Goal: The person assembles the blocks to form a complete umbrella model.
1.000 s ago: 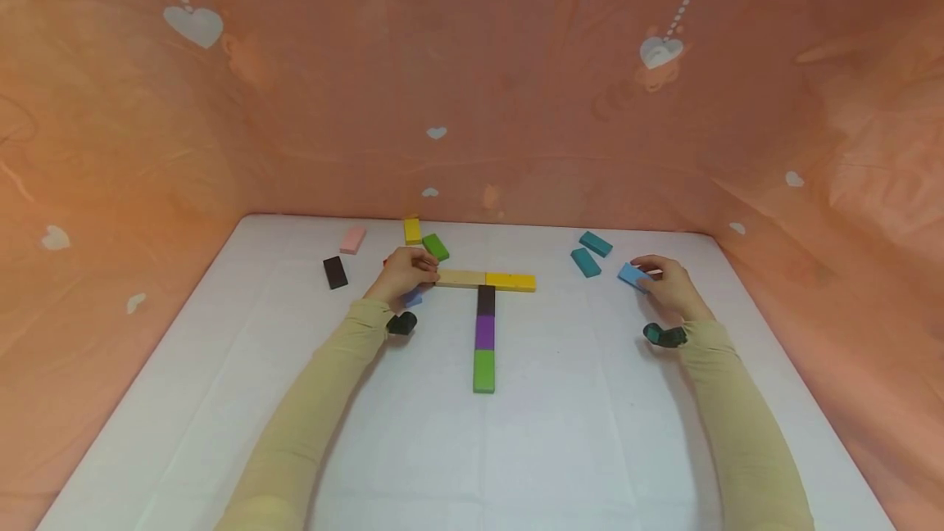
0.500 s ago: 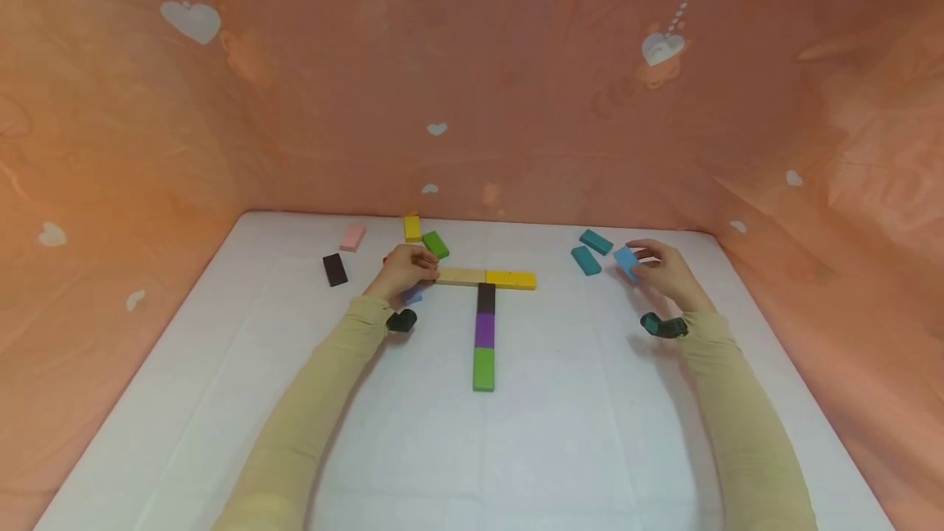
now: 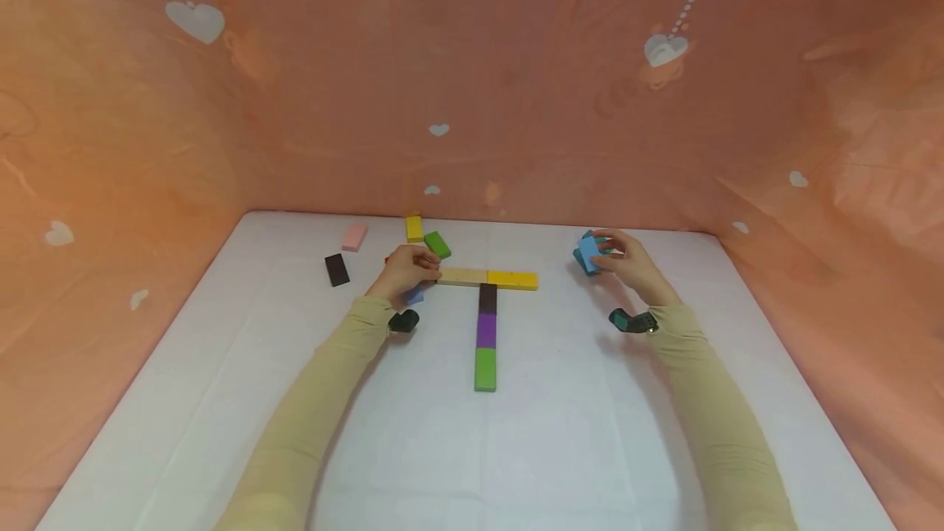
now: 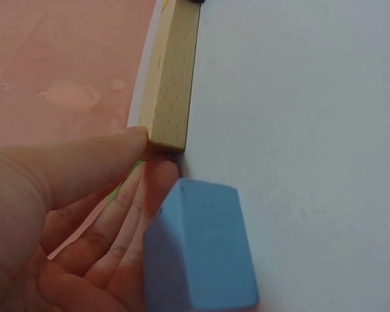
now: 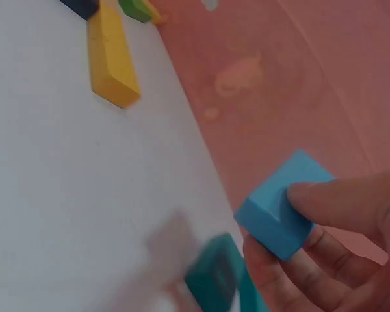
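Observation:
In the head view my left hand (image 3: 407, 271) is at the left end of a plain wooden block (image 3: 463, 276). Thumb and a fingertip touch that end of the wooden block (image 4: 172, 97) in the left wrist view, the other fingers loosely bent below. A blue block (image 4: 211, 250) lies beside this hand, partly hidden by it in the head view. My right hand (image 3: 627, 262) pinches a light blue block (image 5: 283, 205) between thumb and fingers, tilted and raised above the table. Just beneath it are two teal blocks (image 5: 216, 276), mostly covered in the head view.
The wooden block joins a yellow block (image 3: 512, 280) in a row. Black (image 3: 487, 298), purple (image 3: 486, 331) and green (image 3: 485, 369) blocks run down from it. Loose pink (image 3: 355, 237), black (image 3: 337, 270), yellow (image 3: 415, 229) and green (image 3: 438, 244) blocks lie around the left hand.
My right hand has lifted the light blue block off the table and carried it left over the teal blocks, turning it more upright. My left hand stays in place.

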`<state>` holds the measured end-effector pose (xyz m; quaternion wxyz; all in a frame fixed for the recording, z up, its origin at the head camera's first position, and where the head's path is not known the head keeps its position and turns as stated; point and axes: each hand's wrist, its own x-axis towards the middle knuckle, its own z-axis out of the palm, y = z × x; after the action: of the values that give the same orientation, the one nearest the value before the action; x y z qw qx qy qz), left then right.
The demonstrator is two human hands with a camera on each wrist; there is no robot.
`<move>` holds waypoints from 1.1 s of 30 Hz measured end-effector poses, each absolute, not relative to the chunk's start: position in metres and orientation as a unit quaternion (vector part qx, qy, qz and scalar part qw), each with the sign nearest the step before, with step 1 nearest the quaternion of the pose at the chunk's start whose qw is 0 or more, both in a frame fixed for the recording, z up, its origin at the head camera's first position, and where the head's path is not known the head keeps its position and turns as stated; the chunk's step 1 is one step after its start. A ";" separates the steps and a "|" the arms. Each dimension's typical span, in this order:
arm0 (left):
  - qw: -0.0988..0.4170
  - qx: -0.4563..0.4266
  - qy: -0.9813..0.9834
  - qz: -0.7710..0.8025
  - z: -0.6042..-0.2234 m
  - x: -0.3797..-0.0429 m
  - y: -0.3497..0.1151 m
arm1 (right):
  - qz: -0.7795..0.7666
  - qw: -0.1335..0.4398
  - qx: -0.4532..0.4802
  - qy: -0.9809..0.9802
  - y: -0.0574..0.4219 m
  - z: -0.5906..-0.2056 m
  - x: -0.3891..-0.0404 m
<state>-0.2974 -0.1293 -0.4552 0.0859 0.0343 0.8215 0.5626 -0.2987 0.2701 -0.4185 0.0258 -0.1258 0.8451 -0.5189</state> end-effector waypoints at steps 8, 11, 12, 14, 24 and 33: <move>0.088 0.027 0.815 0.572 -0.457 -0.298 -0.128 | -0.542 0.071 -0.123 0.828 0.237 -0.425 -0.297; 0.086 0.028 0.818 0.568 -0.459 -0.298 -0.129 | -0.530 0.076 -0.122 0.835 0.228 -0.429 -0.298; 0.085 0.029 0.821 0.564 -0.459 -0.298 -0.129 | -0.526 0.080 -0.119 0.838 0.226 -0.430 -0.299; 0.084 0.030 0.823 0.560 -0.459 -0.299 -0.130 | -0.507 0.077 -0.120 0.850 0.223 -0.437 -0.302; 0.081 0.038 0.832 0.547 -0.455 -0.299 -0.130 | -0.506 0.109 -0.098 0.850 0.215 -0.453 -0.312; 0.078 0.042 0.833 0.546 -0.455 -0.300 -0.129 | -0.499 0.107 -0.084 0.856 0.210 -0.452 -0.314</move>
<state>-0.2995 -0.1286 -0.4552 0.0784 0.0416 0.8332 0.5458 -0.3141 0.2099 -0.4522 0.1074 -0.0843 0.8560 -0.4986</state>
